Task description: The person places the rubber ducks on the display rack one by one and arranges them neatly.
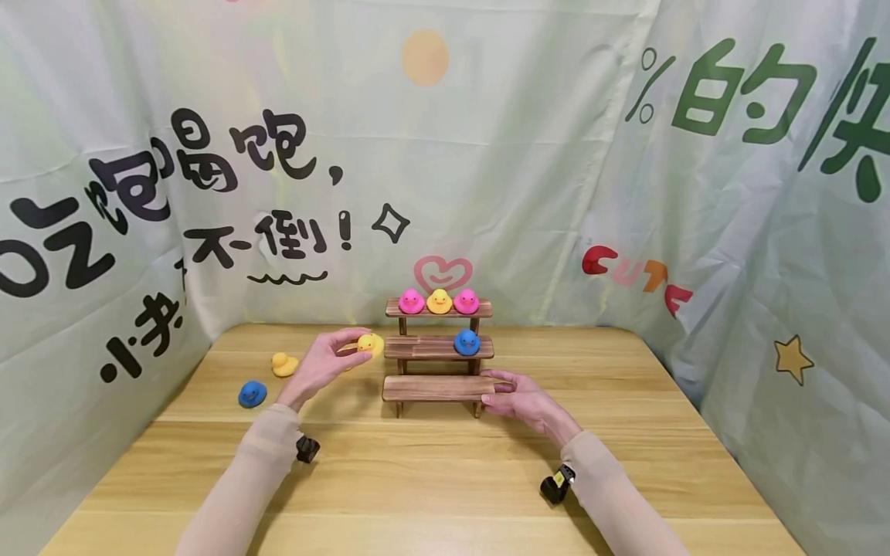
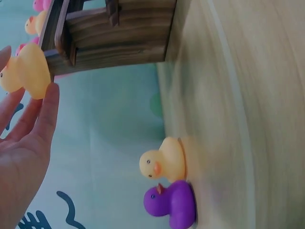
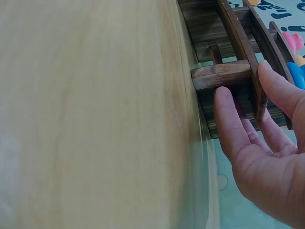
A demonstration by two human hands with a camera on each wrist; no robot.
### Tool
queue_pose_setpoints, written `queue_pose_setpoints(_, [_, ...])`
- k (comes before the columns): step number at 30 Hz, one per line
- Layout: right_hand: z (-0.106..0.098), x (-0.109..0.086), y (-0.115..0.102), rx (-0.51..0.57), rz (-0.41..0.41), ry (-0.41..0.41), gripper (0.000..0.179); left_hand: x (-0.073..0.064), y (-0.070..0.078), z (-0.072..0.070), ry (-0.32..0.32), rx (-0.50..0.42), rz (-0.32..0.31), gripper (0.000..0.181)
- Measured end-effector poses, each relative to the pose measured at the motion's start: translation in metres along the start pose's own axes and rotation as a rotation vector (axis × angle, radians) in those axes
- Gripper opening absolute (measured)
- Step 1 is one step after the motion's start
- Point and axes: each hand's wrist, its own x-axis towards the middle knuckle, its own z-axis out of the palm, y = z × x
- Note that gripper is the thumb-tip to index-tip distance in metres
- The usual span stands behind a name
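My left hand (image 1: 327, 364) pinches a yellow rubber duck (image 1: 371, 345) at the left end of the middle step of a three-step wooden display stand (image 1: 438, 388). Whether the duck touches the wood I cannot tell. My right hand (image 1: 523, 401) holds the right end of the lowest step, as the right wrist view shows with its fingers around the stand's edge (image 3: 221, 75). Along the top step sit a pink duck (image 1: 411, 302), a yellow duck (image 1: 439, 302) and another pink duck (image 1: 467, 302). A blue duck (image 1: 467, 342) sits at the right of the middle step.
On the table's left side stand a yellow duck (image 1: 283, 364) and a blue duck (image 1: 252, 394). The left wrist view has a yellow duck (image 2: 164, 160) beside a purple duck (image 2: 174, 204) on the tabletop. A printed cloth (image 1: 487, 193) hangs behind the table.
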Motion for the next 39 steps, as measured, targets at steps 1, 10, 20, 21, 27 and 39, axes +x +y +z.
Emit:
queue_pose_setpoints(1, [0.0,0.0,0.0,0.001,-0.001,0.0,0.065,0.001,0.0,0.002,0.008,-0.007,-0.001,0.048])
queue_pose_setpoints(10, [-0.001,-0.001,0.0,-0.006,-0.001,0.003,0.064,0.004,-0.001,0.018,0.054,-0.047,-0.009,0.05])
queue_pose_setpoints(20, [0.0,-0.002,0.0,-0.012,0.002,-0.001,0.064,0.008,0.0,0.032,0.065,-0.081,0.085,0.043])
queue_pose_setpoints(21, [0.0,-0.002,0.0,-0.011,0.003,-0.003,0.064,0.009,0.0,0.034,0.062,-0.076,0.09,0.043])
queue_pose_setpoints(27, [-0.001,0.0,-0.001,-0.016,0.005,0.0,0.064,0.013,0.004,0.04,0.061,-0.045,0.114,0.042])
queue_pose_setpoints(39, [-0.002,-0.001,0.001,-0.014,0.0,-0.008,0.064,0.016,0.007,0.054,0.076,0.046,0.141,0.044])
